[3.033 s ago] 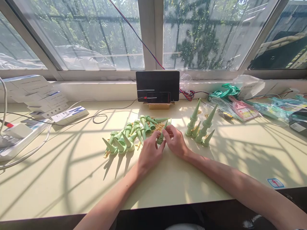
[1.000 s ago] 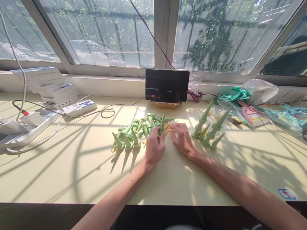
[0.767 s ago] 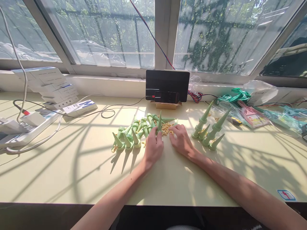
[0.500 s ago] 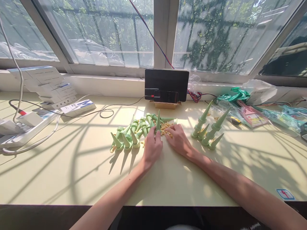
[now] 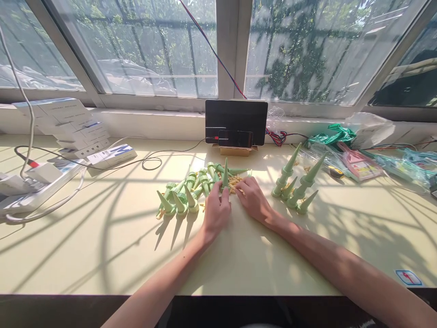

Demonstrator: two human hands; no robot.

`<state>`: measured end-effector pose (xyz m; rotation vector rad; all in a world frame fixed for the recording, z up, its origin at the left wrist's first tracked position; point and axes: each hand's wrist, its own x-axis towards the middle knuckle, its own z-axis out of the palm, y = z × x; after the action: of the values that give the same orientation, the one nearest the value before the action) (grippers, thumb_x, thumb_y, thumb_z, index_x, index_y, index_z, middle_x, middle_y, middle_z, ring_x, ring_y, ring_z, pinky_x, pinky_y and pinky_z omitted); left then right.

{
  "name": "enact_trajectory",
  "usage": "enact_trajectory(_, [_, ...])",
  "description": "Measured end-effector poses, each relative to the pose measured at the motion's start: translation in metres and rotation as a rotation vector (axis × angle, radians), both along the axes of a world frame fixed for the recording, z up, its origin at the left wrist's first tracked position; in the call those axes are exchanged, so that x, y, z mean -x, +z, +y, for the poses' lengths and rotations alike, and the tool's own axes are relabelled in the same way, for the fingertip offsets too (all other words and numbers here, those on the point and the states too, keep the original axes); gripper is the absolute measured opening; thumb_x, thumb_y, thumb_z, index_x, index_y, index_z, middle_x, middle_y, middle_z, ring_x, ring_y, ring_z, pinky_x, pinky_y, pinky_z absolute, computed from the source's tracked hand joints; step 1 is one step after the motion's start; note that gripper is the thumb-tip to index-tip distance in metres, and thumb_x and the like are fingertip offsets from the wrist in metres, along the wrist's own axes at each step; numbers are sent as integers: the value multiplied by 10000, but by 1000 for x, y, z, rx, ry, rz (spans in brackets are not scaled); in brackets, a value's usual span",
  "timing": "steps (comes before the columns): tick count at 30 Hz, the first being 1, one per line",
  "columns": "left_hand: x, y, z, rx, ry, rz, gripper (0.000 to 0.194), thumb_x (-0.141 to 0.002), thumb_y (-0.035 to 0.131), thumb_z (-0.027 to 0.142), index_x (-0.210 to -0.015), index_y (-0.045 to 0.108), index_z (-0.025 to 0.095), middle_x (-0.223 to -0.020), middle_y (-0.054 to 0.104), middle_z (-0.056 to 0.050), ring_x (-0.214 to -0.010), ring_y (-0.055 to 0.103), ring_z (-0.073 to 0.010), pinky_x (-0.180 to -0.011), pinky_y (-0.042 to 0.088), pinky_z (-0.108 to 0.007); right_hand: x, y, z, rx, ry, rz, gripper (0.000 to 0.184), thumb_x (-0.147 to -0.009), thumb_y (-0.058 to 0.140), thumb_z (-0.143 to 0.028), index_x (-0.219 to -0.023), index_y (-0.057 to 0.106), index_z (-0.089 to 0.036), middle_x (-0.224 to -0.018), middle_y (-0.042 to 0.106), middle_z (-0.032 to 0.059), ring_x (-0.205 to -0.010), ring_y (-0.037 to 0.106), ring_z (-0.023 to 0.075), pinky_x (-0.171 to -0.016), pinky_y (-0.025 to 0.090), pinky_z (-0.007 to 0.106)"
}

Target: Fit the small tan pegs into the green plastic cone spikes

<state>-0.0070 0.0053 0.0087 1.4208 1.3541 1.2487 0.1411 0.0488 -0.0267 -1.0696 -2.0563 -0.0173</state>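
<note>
My left hand (image 5: 217, 210) is closed round a green plastic watering spike (image 5: 226, 173), its tip pointing up. Just to the right, my right hand (image 5: 252, 197) has its fingers bent together at a pile of small yellow plastic pegs (image 5: 233, 181). Whether a peg sits between those fingertips is too small to tell. Left of my hands lies a heap of green spikes (image 5: 204, 180), with three spikes standing on their caps (image 5: 180, 204) along its front. On the right stands a group of green spikes (image 5: 300, 191), some stacked tall.
A black tablet (image 5: 235, 119) and a phone (image 5: 235, 138) lean on a cardboard stand at the back. White boxes (image 5: 68, 123) and a power strip (image 5: 44, 191) with cables are at the left. Plastic bags (image 5: 367, 132) and a yellow-black cutter (image 5: 335, 171) lie at the back right.
My hands first met on the spike. My right hand then left it for the yellow pegs and moved slightly left among them. My left hand kept the spike, now turned upright.
</note>
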Motion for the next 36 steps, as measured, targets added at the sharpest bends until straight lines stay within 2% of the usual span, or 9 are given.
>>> enact_trajectory(8, [3,-3,6,20,14,-95,336,-929,518,407,-1180,547,186,-547,501,56,-411,476,-114,-417,364,-227,4,10,-16,-50,40,217,120,-985,506,-203,-935,614,-221,-929,583,74,-916,566,225,-797,519,372])
enact_trajectory(14, [5,0,8,7,16,-185,344,-880,581,444,-1081,558,166,-884,619,-24,-426,501,-68,-373,378,-227,8,13,-20,-49,107,253,132,-995,486,-214,-933,602,-221,-911,591,72,-892,594,210,-763,538,357])
enact_trajectory(16, [5,0,8,12,6,-221,365,-853,621,461,-1050,564,159,-861,616,-17,-426,499,-64,-375,382,-227,9,13,-21,-45,112,263,130,-997,482,-221,-936,597,-220,-922,598,75,-884,602,206,-755,546,356])
enact_trajectory(20, [7,-3,10,33,-1,-269,406,-826,668,475,-1051,554,157,-662,566,45,-394,476,-75,-390,392,-232,11,12,-21,-46,130,291,135,-1002,464,-216,-942,585,-216,-962,615,87,-900,630,201,-758,560,353])
enact_trajectory(26, [4,0,7,14,-25,-335,414,-767,728,446,-1006,555,155,-796,610,4,-454,536,-82,-388,417,-238,14,8,-20,-70,154,325,119,-981,492,-196,-923,595,-213,-1080,658,107,-996,663,204,-794,579,356])
enact_trajectory(30, [3,3,5,14,-52,-335,395,-775,725,434,-996,557,152,-748,600,17,-440,506,-72,-395,413,-231,14,6,-21,-70,152,330,108,-960,515,-191,-887,591,-215,-1117,686,110,-1053,672,213,-852,580,381])
enact_trajectory(36, [4,1,6,-15,-80,-313,349,-796,717,437,-949,564,162,-725,608,18,-437,505,-73,-394,410,-219,12,4,-20,-62,139,303,95,-949,532,-196,-876,590,-217,-1171,695,116,-1054,673,219,-822,584,389])
